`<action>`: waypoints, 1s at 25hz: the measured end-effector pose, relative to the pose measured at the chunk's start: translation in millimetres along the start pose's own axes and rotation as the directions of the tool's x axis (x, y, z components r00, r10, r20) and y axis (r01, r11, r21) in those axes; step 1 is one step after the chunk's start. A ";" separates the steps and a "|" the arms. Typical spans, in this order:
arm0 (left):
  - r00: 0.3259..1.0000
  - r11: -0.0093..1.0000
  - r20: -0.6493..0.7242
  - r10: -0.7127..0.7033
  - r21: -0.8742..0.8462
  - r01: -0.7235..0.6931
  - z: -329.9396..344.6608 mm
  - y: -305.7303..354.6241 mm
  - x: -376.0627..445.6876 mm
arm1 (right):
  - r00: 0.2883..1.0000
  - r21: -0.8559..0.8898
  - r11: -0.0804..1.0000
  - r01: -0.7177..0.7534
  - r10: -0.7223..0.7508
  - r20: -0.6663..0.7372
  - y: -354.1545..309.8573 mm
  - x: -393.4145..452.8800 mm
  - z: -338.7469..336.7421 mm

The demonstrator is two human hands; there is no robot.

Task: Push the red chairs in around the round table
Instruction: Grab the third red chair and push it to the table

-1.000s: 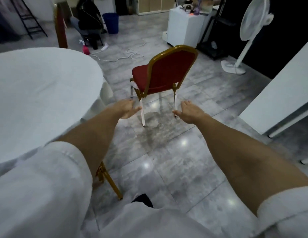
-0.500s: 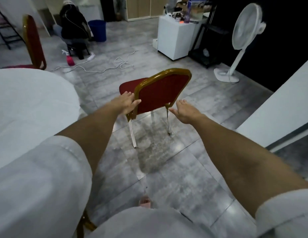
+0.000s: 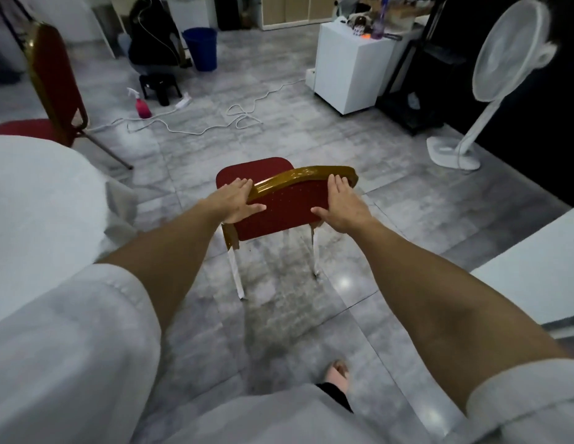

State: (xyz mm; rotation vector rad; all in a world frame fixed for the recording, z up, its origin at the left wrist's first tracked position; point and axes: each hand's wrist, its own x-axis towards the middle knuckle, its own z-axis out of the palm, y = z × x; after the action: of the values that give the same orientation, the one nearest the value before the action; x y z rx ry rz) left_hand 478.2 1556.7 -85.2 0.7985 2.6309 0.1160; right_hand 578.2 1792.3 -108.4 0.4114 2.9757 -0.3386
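Red banquet chair (image 3: 272,213) with the gold frame stands straight ahead of both hands, its backrest facing the person and its seat pointing away from them. The left hand (image 3: 236,201) lies on the backrest's left upper corner, fingers spread over the gold rail, and the right hand (image 3: 341,208) lies flat against the red panel near the right upper corner; both look laid on rather than clenched, palms down and thumbs inward. The round table (image 3: 38,203) in its white cloth sits well off to the left of the left hand, so the chair faces past it, not toward it. Judging from this, the chair needs turning leftward before any push, with the right hand sweeping farther. A second red chair (image 3: 51,91) stands beyond the table's far edge.
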 end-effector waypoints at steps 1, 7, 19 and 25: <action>1.000 0.999 -0.003 -0.031 -0.036 0.031 0.5 8.5 14.5 | 1.000 0.001 1.000 0.021 -0.021 0.002 10.5 14.4 -5.8; 0.967 0.943 -0.072 -0.245 -0.250 0.221 11.1 22.0 64.3 | 0.990 -0.062 0.988 0.141 -0.139 0.031 48.3 86.7 -18.4; 0.901 0.879 -0.096 -0.424 -0.282 0.384 13.1 18.2 76.9 | 0.990 -0.016 0.998 0.060 -0.057 0.127 37.0 135.7 -16.4; 0.875 0.845 -0.075 -0.478 -0.311 0.435 12.8 33.8 69.6 | 0.985 -0.004 0.995 0.103 -0.101 0.141 42.6 137.3 -19.5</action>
State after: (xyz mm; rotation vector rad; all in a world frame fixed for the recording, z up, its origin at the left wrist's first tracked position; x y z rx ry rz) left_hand 447.6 1622.8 -114.3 0.0513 2.7753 0.4264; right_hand 457.2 1871.7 -118.3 0.2238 2.8654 -0.3451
